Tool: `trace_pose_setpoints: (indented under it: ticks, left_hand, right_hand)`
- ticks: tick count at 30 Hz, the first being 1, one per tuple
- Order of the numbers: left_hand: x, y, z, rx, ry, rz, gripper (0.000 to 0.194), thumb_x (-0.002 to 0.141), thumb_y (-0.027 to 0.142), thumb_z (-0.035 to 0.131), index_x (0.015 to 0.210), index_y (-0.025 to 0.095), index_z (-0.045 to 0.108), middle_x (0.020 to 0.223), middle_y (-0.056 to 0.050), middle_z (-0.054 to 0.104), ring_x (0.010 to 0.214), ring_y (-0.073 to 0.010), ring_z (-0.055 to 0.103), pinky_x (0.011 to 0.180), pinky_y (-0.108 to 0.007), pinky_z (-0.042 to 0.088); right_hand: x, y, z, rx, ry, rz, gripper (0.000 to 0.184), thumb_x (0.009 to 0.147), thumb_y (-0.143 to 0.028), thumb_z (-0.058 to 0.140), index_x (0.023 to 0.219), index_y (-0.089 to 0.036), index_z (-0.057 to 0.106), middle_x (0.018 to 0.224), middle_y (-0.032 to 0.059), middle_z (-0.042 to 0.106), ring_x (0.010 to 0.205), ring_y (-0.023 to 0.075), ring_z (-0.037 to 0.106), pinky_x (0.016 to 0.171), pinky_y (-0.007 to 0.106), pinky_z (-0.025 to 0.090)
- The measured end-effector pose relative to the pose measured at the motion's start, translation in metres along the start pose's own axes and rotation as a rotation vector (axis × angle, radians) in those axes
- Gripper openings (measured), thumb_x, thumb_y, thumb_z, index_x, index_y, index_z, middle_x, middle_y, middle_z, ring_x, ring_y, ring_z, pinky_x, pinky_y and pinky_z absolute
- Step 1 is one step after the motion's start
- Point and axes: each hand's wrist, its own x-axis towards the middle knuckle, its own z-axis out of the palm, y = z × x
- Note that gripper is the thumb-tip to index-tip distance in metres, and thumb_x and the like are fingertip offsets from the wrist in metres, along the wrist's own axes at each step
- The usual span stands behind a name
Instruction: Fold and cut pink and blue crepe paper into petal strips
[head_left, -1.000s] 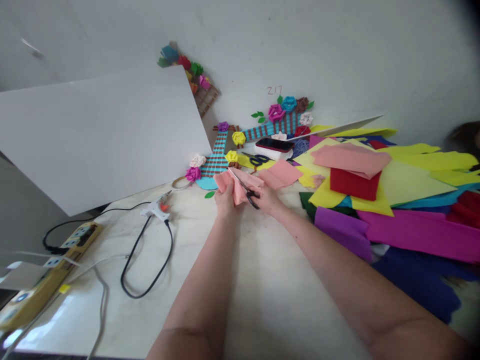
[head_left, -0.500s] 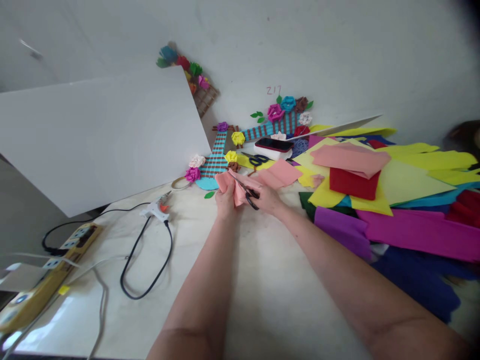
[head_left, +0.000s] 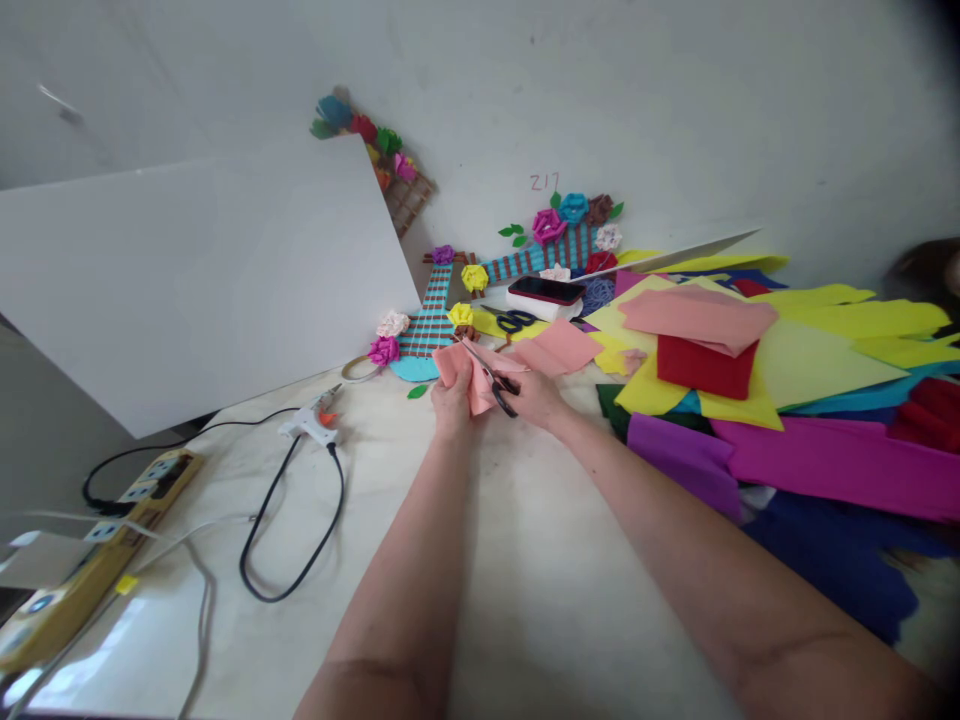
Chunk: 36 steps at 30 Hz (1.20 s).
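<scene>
My left hand (head_left: 451, 400) is closed on a piece of pink paper (head_left: 466, 368), holding it up off the table. My right hand (head_left: 534, 398) grips black-handled scissors (head_left: 496, 384), whose blades run up and left into the pink paper. Both hands meet at the far middle of the pale table (head_left: 517, 560). More pink paper pieces (head_left: 561, 348) lie just right of my hands.
A heap of coloured paper sheets (head_left: 780, 400) fills the right side. A second pair of scissors (head_left: 513, 320) and a phone on a white box (head_left: 546, 294) lie behind. Paper-flower crafts (head_left: 435, 310) lean on the wall. A glue gun (head_left: 312, 420), its cable and a power strip (head_left: 97, 540) sit left, under a white board (head_left: 187, 270).
The scissor blades have shifted slightly in the pink paper; both hands stay nearly in place. The view has drifted a little.
</scene>
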Motion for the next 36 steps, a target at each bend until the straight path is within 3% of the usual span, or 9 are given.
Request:
trace_pose_setpoints:
  ticks: [11, 21, 36]
  left_hand:
    - [0.0040, -0.0036, -0.0033, 0.040, 0.011, 0.003, 0.037, 0.058, 0.035, 0.077, 0.083, 0.012, 0.064, 0.083, -0.010, 0.067, 0.072, -0.0193, 0.066, 0.063, -0.028, 0.053]
    - [0.0000, 0.0003, -0.0002, 0.015, 0.020, 0.008, 0.026, 0.060, 0.030, 0.074, 0.079, 0.014, 0.064, 0.084, -0.010, 0.066, 0.071, -0.0200, 0.066, 0.065, -0.032, 0.052]
    - [0.0030, -0.0037, -0.0038, 0.017, -0.007, 0.019, 0.039, 0.057, 0.037, 0.076, 0.085, 0.012, 0.063, 0.085, -0.010, 0.067, 0.071, -0.0190, 0.066, 0.066, -0.030, 0.052]
  right_hand:
    - [0.0007, 0.0005, 0.0020, -0.060, 0.024, 0.012, 0.022, 0.073, -0.038, 0.058, 0.086, -0.023, 0.067, 0.071, -0.0005, 0.065, 0.065, 0.0140, 0.056, 0.060, 0.022, 0.039]
    - [0.0002, -0.0020, 0.0021, -0.056, 0.038, 0.018, 0.023, 0.073, -0.041, 0.057, 0.082, -0.023, 0.068, 0.071, -0.0002, 0.065, 0.064, 0.0144, 0.056, 0.056, 0.023, 0.037]
    - [-0.0001, -0.0016, 0.0039, -0.015, 0.038, 0.013, 0.024, 0.074, -0.039, 0.058, 0.086, -0.022, 0.069, 0.072, 0.0005, 0.065, 0.066, 0.0146, 0.057, 0.059, 0.023, 0.040]
